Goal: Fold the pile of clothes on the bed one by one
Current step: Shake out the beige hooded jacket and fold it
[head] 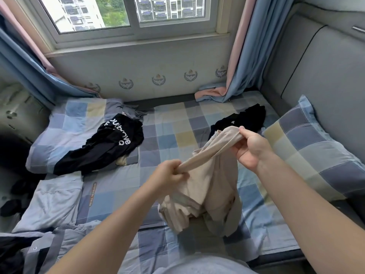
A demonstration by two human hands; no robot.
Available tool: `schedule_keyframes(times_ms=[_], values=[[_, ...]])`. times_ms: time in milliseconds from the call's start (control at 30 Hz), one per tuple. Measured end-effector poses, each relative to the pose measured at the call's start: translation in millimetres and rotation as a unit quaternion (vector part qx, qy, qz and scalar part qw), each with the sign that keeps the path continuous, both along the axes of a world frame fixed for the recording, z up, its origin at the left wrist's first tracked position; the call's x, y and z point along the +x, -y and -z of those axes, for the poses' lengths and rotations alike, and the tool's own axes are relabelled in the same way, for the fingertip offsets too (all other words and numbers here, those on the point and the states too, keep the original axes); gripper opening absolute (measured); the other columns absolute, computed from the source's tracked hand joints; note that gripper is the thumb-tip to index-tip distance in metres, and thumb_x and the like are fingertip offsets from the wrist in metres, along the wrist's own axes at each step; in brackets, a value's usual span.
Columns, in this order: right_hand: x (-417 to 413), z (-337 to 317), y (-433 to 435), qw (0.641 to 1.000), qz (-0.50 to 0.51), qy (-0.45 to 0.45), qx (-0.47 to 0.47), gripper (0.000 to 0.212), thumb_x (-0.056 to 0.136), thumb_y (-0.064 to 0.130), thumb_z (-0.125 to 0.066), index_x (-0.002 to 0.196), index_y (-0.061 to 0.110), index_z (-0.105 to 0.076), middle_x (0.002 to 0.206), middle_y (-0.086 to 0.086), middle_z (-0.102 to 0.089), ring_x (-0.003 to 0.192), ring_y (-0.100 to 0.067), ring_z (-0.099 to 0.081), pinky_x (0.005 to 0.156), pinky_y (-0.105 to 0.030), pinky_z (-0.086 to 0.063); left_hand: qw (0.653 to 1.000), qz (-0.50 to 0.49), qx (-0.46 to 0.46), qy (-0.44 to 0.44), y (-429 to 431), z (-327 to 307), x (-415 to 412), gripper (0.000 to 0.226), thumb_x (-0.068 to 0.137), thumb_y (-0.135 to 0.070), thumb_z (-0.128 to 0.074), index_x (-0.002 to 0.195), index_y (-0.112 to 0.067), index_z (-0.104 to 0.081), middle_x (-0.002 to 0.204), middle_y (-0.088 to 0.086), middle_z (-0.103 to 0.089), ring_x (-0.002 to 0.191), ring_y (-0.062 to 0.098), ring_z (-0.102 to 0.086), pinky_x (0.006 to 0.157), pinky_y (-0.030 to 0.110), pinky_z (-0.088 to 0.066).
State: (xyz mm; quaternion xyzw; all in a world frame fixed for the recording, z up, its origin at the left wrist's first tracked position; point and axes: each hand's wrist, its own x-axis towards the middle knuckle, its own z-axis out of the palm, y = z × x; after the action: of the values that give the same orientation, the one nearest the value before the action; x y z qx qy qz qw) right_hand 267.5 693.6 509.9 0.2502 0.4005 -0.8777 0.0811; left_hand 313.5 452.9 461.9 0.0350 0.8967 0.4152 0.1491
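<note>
A beige garment [205, 186] hangs bunched above the checked bed sheet [171, 123], its lower part resting on the bed. My left hand [169, 177] grips one end of its stretched upper edge, low and near the middle. My right hand [250, 147] pinches the other end, higher and to the right. A black garment with white lettering [110, 143] lies crumpled on the left pillow. Another black garment [243, 117] lies behind the beige one, at the right.
A checked pillow [314, 149] leans at the right by the grey padded headboard [324, 80]. A pale blue folded cloth [53, 202] and a rumpled quilt [49, 246] lie at the lower left. Curtains [243, 62] hang at both sides of the window.
</note>
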Motion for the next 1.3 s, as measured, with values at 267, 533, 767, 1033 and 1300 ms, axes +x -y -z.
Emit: schedule_keyframes(times_ms=[267,533,767,1033,1300], values=[[23,4,5,0.966,-0.132,-0.098,0.199,0.036,0.103,0.029,-0.052,0.138,0.025,-0.047,0.142,-0.002,-0.055,0.124,-0.023,-0.059,0.100,-0.051,-0.051,0.904,-0.181,0.377,0.096,2,-45,-7,0.019,0.105,-0.019,-0.052,0.104,-0.009,-0.069,0.089,0.009,-0.069,0.075,0.022,-0.064,0.069,0.034,-0.053],[51,68,71,0.837,-0.286,-0.184,0.428,0.007,0.081,0.030,-0.071,0.087,0.032,-0.068,0.087,0.006,-0.071,0.088,-0.015,-0.063,0.080,-0.038,-0.051,0.889,-0.147,0.428,0.074,-15,-100,-16,0.025,0.107,-0.021,-0.046,0.103,-0.025,-0.071,0.084,-0.002,-0.072,0.072,0.011,-0.066,0.070,0.028,-0.054],[43,90,11,0.784,-0.291,-0.184,0.517,0.035,0.098,0.014,-0.058,0.066,0.030,-0.061,0.055,0.013,-0.047,0.056,-0.005,-0.037,0.057,-0.030,-0.032,0.963,-0.200,0.142,-0.114,43,-89,-33,0.024,0.103,-0.029,-0.055,0.088,-0.026,-0.074,0.083,0.004,-0.070,0.076,0.014,-0.059,0.070,0.031,-0.048],[39,18,0,0.914,-0.211,-0.157,0.311,0.026,0.103,0.019,-0.053,0.091,0.007,-0.073,0.083,-0.014,-0.069,0.076,-0.022,-0.060,0.065,-0.031,-0.050,0.983,-0.031,-0.160,-0.084,56,-72,-30,0.088,0.063,-0.081,-0.071,0.136,-0.035,-0.052,0.134,-0.002,-0.054,0.123,0.019,-0.050,0.104,0.039,-0.044],[31,-38,8,0.935,-0.247,-0.163,0.196,0.026,0.101,0.018,-0.051,0.108,-0.001,-0.067,0.095,-0.017,-0.067,0.083,-0.022,-0.065,0.073,-0.029,-0.057,0.984,0.096,0.128,-0.074,-29,-33,9,0.025,0.083,-0.034,-0.074,0.095,-0.014,-0.064,0.083,-0.011,-0.061,0.077,0.006,-0.054,0.073,0.030,-0.045]])
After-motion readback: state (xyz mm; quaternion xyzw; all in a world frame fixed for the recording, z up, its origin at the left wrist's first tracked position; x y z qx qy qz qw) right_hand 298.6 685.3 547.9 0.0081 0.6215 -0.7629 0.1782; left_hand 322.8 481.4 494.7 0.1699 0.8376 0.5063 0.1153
